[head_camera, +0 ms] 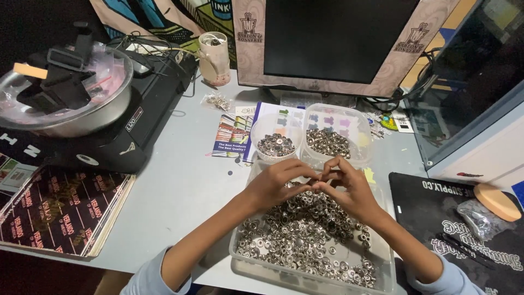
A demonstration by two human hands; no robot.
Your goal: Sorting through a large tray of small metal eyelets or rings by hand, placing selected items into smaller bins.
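Silvery metal snaps (305,229) fill the clear tray (382,267) at bottom center, and both hands hover right over the pile. Left hand (278,183) and right hand (349,188) have their fingertips pinched together around one tiny snap between them. Two smaller tubs (275,143) (330,139) of snaps sit just above, below the monitor (338,41).

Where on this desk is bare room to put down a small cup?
The widest bare patch lies between the black machine, the patterned sheets and the left hand. It is crowded around the tray of metal rings, the two tubs and the right hand.
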